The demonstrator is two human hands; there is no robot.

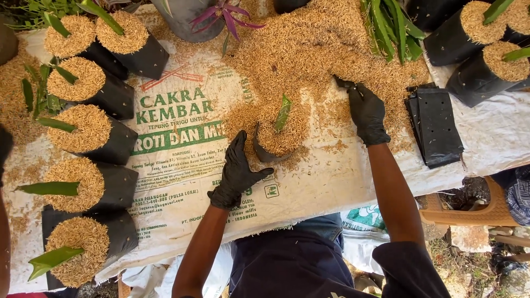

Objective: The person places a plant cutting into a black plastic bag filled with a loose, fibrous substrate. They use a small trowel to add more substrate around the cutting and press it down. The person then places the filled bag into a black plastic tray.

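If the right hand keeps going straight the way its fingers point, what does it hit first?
The right hand, in a black glove, points up and slightly left, its fingertips already at the edge of the loose husk pile. Going on, it would most likely push straight into that pile; depth is hard to judge from above.

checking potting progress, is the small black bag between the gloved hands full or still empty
Full: the small black bag is heaped with husk to its rim, a green leaf standing in it.

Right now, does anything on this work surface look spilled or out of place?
Yes: loose tan rice husks lie scattered across the white printed sack, around the small black grow bag beside the left hand; the right hand rests in them.
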